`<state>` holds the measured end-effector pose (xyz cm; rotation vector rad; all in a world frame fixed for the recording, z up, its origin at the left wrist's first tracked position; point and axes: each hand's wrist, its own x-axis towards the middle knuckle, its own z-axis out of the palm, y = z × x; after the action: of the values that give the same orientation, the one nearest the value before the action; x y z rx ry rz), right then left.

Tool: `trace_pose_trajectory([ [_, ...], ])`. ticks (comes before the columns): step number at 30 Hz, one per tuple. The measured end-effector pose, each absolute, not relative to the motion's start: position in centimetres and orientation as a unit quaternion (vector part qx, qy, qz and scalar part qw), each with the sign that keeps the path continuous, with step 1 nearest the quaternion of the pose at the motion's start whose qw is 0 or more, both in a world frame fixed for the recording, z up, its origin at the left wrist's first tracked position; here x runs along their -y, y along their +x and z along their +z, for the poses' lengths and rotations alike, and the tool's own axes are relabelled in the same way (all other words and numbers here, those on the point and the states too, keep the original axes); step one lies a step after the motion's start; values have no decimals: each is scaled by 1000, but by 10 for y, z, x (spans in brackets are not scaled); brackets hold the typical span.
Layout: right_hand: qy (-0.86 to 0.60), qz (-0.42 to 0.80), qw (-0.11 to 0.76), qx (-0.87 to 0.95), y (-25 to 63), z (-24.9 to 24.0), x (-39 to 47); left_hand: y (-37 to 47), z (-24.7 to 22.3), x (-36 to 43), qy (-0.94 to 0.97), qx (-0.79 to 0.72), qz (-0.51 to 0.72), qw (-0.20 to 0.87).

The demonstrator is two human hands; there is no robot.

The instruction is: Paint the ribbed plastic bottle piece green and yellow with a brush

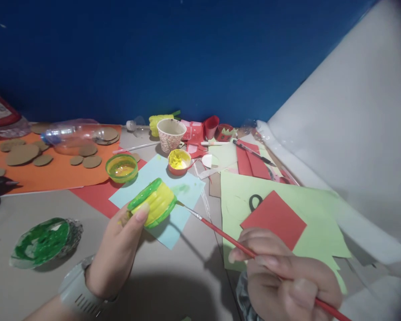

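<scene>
My left hand [123, 240] grips a small cup-shaped piece [162, 198], painted yellow with green bands along both rims, and holds it tilted above the table. In my right hand [284, 272] is a slim red paintbrush [223, 234], whose bristles touch the green band at the piece's right edge. Beneath the piece lies a light blue paper sheet [187, 183] with a green smear. Green paint fills a foil-like dish [42, 245] to the left. Yellow paint sits in a small red-sided dish [179, 162] behind. A second green-rimmed yellow piece [122, 168] rests on the table.
A patterned paper cup [171, 133] stands at the back near red scraps. Orange paper [67, 171] at left carries cardboard discs [22, 154] and a clear plastic bottle [73, 135]. Light green paper [310, 214], a red square [274, 218] and black-handled scissors [255, 203] lie right, beside a white wall.
</scene>
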<state>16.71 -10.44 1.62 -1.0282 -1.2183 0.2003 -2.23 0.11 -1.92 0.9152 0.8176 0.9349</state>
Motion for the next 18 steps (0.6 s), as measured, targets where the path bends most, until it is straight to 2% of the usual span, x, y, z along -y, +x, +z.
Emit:
trace_pose_trajectory([
  [4,-404,55,739,537,158,11,98,-20,-16,-1,397,-369,420,728],
  [18,-400,44,741,537,161,12,93,-20,-13,1,406,-368,423,722],
])
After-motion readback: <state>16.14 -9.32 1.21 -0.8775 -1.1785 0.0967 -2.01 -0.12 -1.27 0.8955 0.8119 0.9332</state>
